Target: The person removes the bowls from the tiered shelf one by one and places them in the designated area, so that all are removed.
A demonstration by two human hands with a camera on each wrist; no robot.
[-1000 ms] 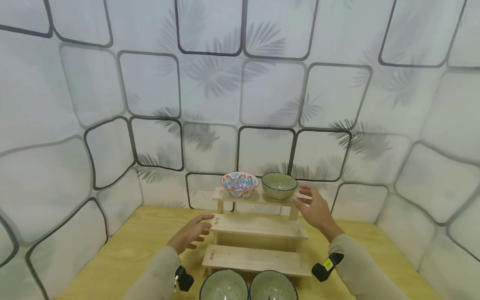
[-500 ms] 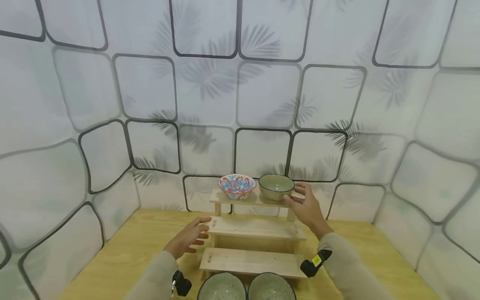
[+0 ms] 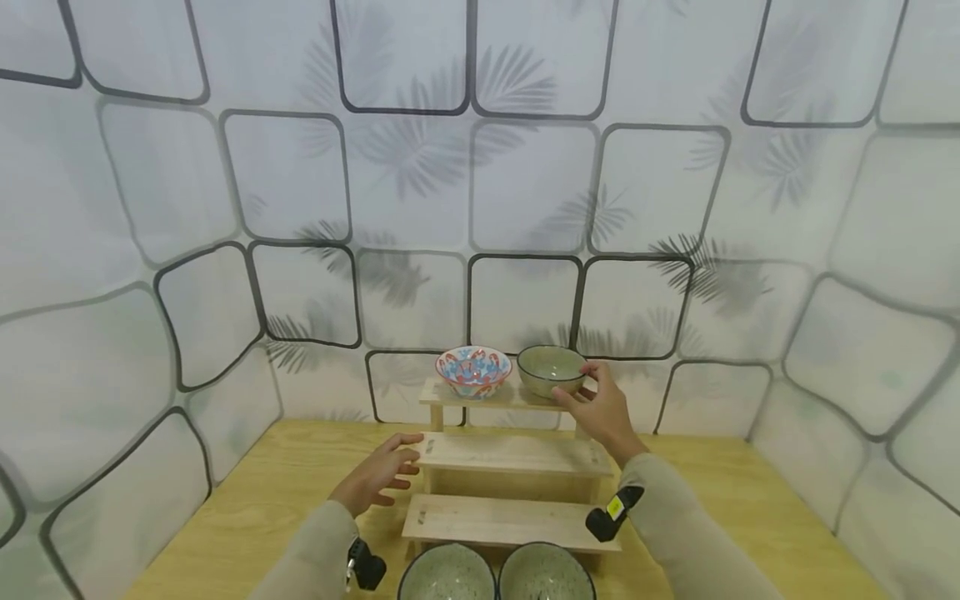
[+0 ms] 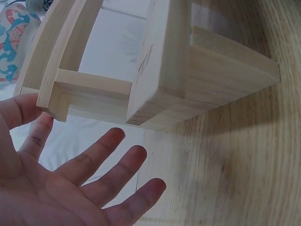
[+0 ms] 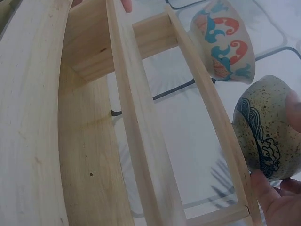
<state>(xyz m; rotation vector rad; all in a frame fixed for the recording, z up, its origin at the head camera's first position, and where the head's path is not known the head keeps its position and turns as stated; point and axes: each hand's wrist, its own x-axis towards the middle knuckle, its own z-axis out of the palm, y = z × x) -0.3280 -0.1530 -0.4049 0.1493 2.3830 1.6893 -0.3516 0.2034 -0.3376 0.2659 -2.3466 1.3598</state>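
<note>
Head view: right hand (image 3: pixel 600 410) pinches green bowl (image 3: pixel 546 372), left hand (image 3: pixel 377 473) spread.

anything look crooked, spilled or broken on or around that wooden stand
Nothing stands out. The three-tier wooden stand looks straight, the red-and-blue patterned bowl sits upright on top, and the right hand grips the green bowl beside it. No spill shows. The two front bowls are cut off by the frame.

The green bowl (image 3: pixel 546 370), dark-rimmed, its speckled outer wall bearing a dark-blue wave design, sits upright, mouth up, at the right end of the top tier of the wooden stand (image 3: pixel 513 452). That stand, pale and plain-grained, rises backward in three steps.
</note>
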